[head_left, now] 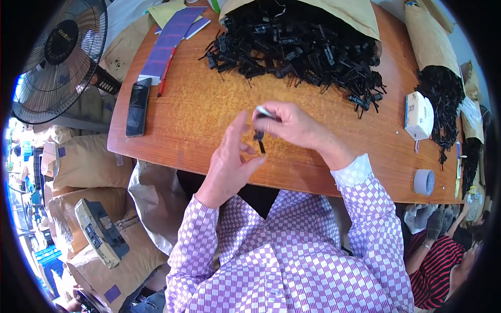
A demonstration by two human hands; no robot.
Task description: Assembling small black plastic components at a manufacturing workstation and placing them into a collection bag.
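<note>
Above the near part of the table, my right hand (289, 124) is closed, its fingers curled round a small dark object with a pale, shiny edge (266, 111). Just below those fingers a small black plastic part (260, 143) with a narrow strip hangs between my hands; it seems joined to what the right hand holds, though fingers hide the join. My left hand (229, 161) is beside it, fingers apart and thumb stretched out near the strip's lower end. Whether the thumb touches the strip is unclear. Beyond both hands lies a heap of similar black parts (292, 49).
The heap spills from a brown paper sack (349, 15) on the wooden table (193, 115). A phone (138, 108), a red pen (167, 71) and purple paper strips (175, 36) lie left; a white box (418, 116) and a tape roll (424, 182) sit right. A fan (65, 44) stands left.
</note>
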